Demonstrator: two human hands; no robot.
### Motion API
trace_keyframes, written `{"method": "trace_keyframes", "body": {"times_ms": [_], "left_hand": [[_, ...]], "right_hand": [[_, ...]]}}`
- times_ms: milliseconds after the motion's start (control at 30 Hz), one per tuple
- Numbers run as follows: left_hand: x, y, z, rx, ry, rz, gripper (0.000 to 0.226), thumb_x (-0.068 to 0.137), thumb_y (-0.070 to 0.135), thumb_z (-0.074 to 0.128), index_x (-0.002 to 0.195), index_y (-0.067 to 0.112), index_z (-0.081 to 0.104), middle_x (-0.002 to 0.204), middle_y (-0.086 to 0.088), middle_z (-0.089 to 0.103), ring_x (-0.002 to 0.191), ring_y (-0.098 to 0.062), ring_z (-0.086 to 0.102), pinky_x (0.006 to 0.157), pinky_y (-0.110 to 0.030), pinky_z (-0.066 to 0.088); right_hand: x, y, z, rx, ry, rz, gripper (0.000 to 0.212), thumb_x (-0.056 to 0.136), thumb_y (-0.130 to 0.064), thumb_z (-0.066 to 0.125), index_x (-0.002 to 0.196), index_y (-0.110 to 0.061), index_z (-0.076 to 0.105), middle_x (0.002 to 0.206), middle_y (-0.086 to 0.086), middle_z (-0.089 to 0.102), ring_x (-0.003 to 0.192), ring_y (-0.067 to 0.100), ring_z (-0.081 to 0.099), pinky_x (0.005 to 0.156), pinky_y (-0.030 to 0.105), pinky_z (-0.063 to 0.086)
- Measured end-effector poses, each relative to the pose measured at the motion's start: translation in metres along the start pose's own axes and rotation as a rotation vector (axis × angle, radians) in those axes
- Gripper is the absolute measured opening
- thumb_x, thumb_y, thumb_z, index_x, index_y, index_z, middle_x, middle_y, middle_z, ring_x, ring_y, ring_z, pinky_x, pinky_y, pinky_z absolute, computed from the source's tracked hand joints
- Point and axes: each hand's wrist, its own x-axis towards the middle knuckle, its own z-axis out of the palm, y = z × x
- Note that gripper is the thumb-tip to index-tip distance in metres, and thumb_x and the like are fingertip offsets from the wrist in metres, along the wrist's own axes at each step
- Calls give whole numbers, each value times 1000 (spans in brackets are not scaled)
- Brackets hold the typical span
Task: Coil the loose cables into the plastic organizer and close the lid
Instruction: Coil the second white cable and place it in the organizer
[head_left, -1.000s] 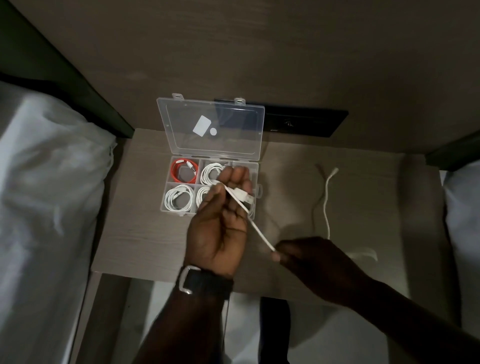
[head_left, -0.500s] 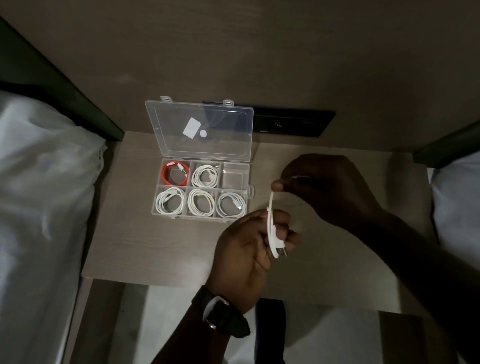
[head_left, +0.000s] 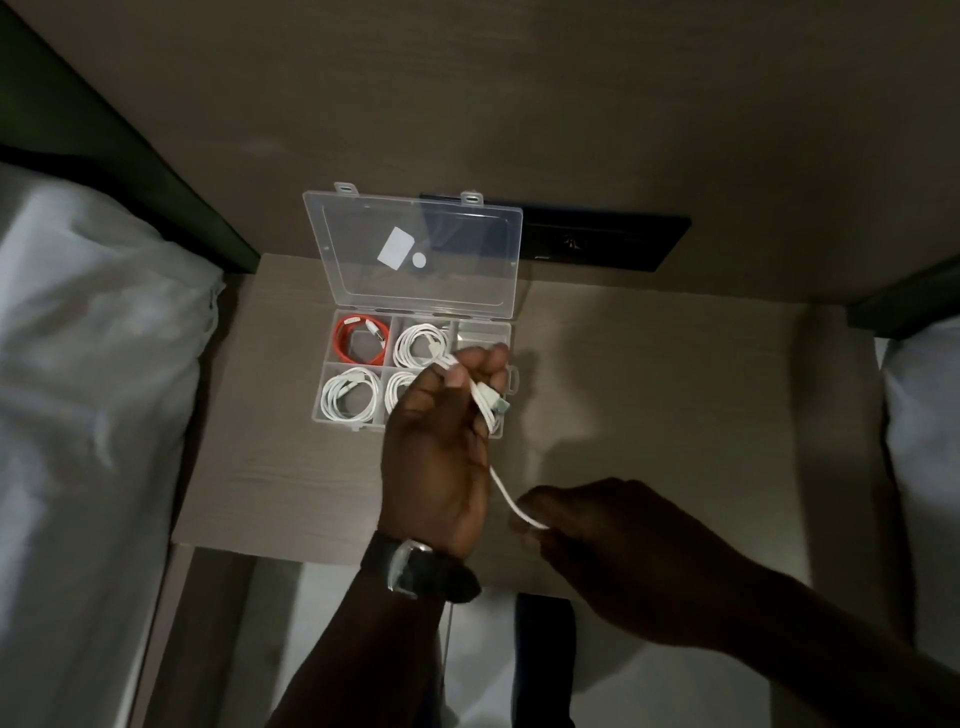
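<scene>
Cable (head_left: 503, 491) – the last white one – sits mid-frame, looped around the left hand (head_left: 441, 441) that's closed on it over the organizer (head_left: 332, 358) while the right hand (head_left: 597, 540) pinches the tail taut, probably so the coil stays neat for the empty upper-right slot.

A dim room, lit weakly from above. At the centre stands a pale wood-grain bedside table (head_left: 649, 395), its far edge against a brown wood-grain wall panel (head_left: 467, 93) that fills the view toward twelve o'clock. A black socket plate (head_left: 602, 243) is set in that panel just above the table. White bedding (head_left: 88, 395) lies at nine o'clock, more white bedding (head_left: 924, 415) at three o'clock. At six o'clock, below the table, shows what may be a light floor (head_left: 483, 660).
</scene>
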Motion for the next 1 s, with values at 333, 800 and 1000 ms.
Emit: {"method": "trace_keyframes", "body": {"times_ms": [333,800,1000], "left_hand": [[-28,-3,8,439,-240,-272,23,84,13,48,79,1,67,60,-7,60,65,-27,60,64,-30,49],[-16,28,12,-451,-209,-505,31,99,18,36,85,11,62,76,4,49,71,-11,57,66,-20,51],[4,24,16,-650,66,-350,25,100,10,41,92,4,65,97,-2,58,96,-18,63,72,-27,60]], "right_hand": [[20,24,-73,-287,269,-156,16,91,-32,51,100,-26,63,93,-7,67,84,17,61,63,43,53],[40,38,-12,-95,369,55,16,94,-21,45,88,-15,59,78,0,63,73,21,56,67,33,43],[37,34,19,240,327,300,8,82,-18,73,83,-11,71,96,-3,67,93,5,58,84,29,44]]}}
